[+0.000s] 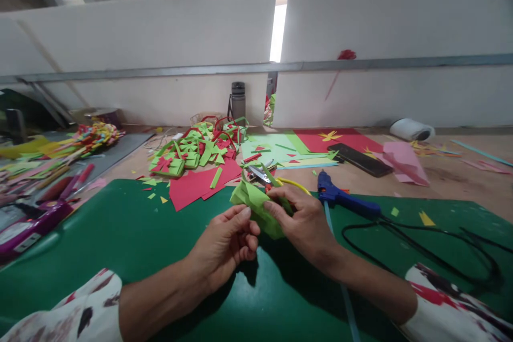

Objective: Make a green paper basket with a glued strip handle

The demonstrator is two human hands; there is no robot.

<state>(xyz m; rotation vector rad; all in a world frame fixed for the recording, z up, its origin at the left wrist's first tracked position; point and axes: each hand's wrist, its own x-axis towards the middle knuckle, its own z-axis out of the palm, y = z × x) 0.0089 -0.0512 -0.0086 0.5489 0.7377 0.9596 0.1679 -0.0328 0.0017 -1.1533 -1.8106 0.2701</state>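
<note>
A folded light-green paper piece [259,208] is held up over the green mat, its sides creased and partly hidden by fingers. My right hand [306,219] grips it from the right, thumb across the front. My left hand [228,240] is closed at the paper's lower left edge, thumb and forefinger pinched there and the other fingers curled. Just behind the paper lie scissors [259,174], partly covered by it and my right hand. A blue glue gun [347,197] rests to the right of my right hand.
Green and red paper pieces [200,149] are heaped behind red sheets [204,184]. A black phone [359,159], white roll [412,130] and pink paper [404,163] lie back right. A bottle [238,100] stands by the wall. The glue gun's black cord [425,232] loops right; a purple tool [36,227] lies left.
</note>
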